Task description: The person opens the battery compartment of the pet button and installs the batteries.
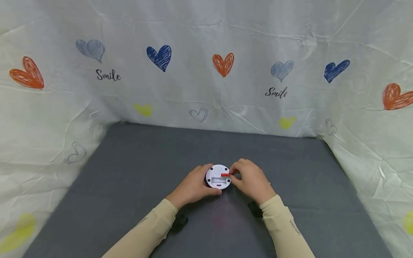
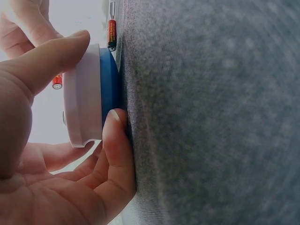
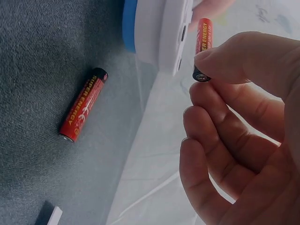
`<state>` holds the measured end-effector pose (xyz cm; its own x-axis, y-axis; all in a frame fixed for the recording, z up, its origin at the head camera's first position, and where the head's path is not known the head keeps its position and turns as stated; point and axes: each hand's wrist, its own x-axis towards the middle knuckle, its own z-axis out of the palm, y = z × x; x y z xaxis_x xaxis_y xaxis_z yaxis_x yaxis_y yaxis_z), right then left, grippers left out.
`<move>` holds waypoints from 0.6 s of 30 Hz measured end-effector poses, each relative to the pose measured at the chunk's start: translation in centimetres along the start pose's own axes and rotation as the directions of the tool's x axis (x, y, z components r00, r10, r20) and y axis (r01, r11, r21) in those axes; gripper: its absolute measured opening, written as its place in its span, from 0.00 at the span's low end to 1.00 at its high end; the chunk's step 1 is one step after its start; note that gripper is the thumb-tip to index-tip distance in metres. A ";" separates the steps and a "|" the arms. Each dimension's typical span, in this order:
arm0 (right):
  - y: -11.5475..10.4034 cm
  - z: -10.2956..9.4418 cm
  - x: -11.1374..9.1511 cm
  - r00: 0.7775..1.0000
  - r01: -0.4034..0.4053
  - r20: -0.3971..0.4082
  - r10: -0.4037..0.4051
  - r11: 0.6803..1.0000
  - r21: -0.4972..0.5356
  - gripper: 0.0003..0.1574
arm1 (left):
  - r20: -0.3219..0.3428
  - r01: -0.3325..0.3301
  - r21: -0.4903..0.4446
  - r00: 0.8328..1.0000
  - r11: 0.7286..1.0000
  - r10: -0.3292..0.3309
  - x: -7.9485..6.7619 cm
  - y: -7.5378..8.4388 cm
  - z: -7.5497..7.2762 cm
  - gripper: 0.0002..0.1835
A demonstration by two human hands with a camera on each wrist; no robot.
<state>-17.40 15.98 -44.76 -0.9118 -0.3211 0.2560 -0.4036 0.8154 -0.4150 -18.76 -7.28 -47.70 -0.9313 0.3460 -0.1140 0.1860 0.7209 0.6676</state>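
Observation:
A round white device [image 1: 217,171] with a blue lower part [image 2: 110,79] lies with its speckled, footed face up, its battery bay [image 1: 218,181] uncovered. My left hand [image 1: 193,184] grips it from the left, thumb on the near edge and fingers round the far side. Between thumb and forefinger, my right hand [image 1: 253,179] pinches a red and black battery [image 3: 204,40], held just above the bay at the device's right side. A second red battery [image 3: 83,105] lies on the cloth near the right hand, which hides it in the head view.
Grey cloth [image 1: 155,150] covers the table. A white sheet [image 1: 190,32] printed with hearts rises behind and along both sides. In the right wrist view a small white piece [image 3: 55,215] shows at the lower edge, mostly out of frame.

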 end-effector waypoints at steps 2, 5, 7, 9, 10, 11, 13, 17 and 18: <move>0.0 0.1 -0.2 1.000 -0.004 0.002 0.004 1.000 -0.010 0.06 | 0.010 0.002 -0.004 1.000 1.000 -0.002 0.0 0.0 0.1 0.54; -0.1 0.3 -0.4 1.000 -0.003 0.003 0.003 1.000 -0.025 0.06 | 0.022 0.000 -0.020 1.000 1.000 0.000 0.0 0.1 0.4 0.54; -0.2 0.5 -0.4 1.000 0.007 0.003 -0.006 0.999 -0.032 0.06 | 0.024 -0.002 -0.029 1.000 1.000 0.003 0.0 0.1 0.4 0.54; -0.5 0.8 -0.4 1.000 0.019 0.005 -0.019 0.999 -0.040 0.06 | 0.021 -0.004 -0.037 1.000 0.999 0.005 -0.1 0.2 0.4 0.53; -0.6 0.9 -0.4 1.000 0.028 0.003 -0.028 0.999 -0.044 0.06 | 0.019 -0.007 -0.037 1.000 0.999 0.008 -0.1 0.2 0.4 0.53; -0.8 1.1 -0.4 0.999 0.036 0.001 -0.036 0.998 -0.051 0.06 | 0.017 -0.010 -0.037 1.000 0.999 0.011 -0.2 0.1 0.3 0.53; -1.1 1.3 -0.3 0.998 0.057 -0.003 -0.057 0.997 -0.058 0.05 | 0.010 -0.015 -0.035 1.000 0.999 0.015 -0.3 0.1 0.1 0.53; -1.7 1.6 -0.1 0.995 0.094 -0.015 -0.095 0.993 -0.068 0.05 | -0.003 -0.027 -0.032 1.000 0.999 0.027 -0.5 -0.1 -0.2 0.53; -1.8 1.6 0.0 0.995 0.100 -0.015 -0.102 0.993 -0.067 0.06 | -0.004 -0.029 -0.033 1.000 0.999 0.029 -0.5 -0.1 -0.2 0.52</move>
<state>-16.77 13.76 -45.44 -0.8649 -0.3949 0.3099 -0.4871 0.8096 -0.3277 -18.37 -7.63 -47.53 -0.9268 0.3641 -0.0920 0.2023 0.6905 0.6945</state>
